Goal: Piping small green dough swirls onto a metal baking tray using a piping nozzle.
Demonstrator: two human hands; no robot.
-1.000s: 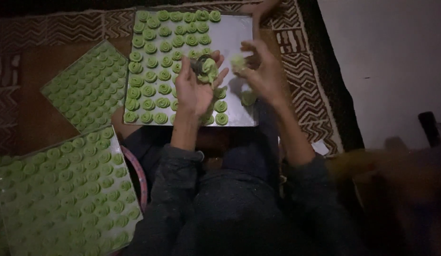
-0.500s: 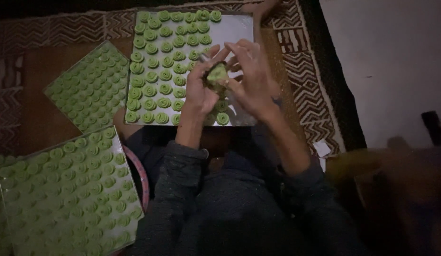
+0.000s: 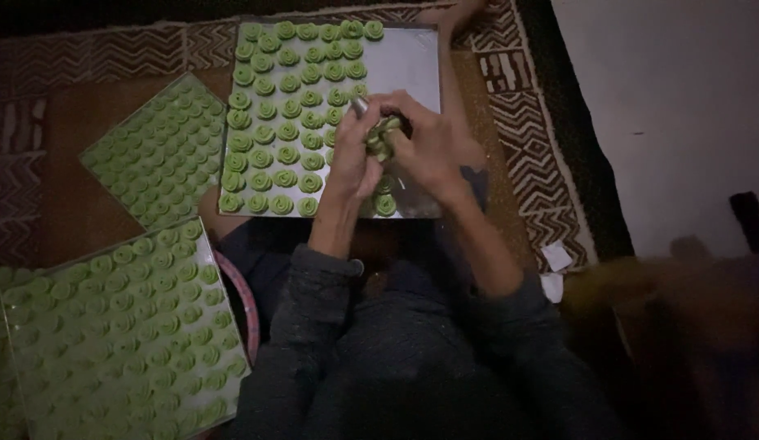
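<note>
My left hand (image 3: 353,156) and my right hand (image 3: 423,143) meet over a silver baking tray (image 3: 412,61) on the floor. Together they hold a small metal tool (image 3: 361,105) and a lump of green dough (image 3: 381,137) between the fingers. Rows of green swirled cookies (image 3: 286,106) fill the tray's left and middle part. One cookie (image 3: 385,204) lies near the tray's front edge, just below my hands. Which hand grips the tool and which the dough is hard to tell.
A second tray of green cookies (image 3: 155,147) lies to the left, and a third full tray (image 3: 110,326) sits at the lower left beside a pink-rimmed bowl (image 3: 247,305). A patterned rug (image 3: 551,155) lies under everything. A pale wall (image 3: 665,106) rises at the right.
My two hands have come together over the tray's middle right, closing around the dough and the tool; a second ago they were apart, each with its own piece.
</note>
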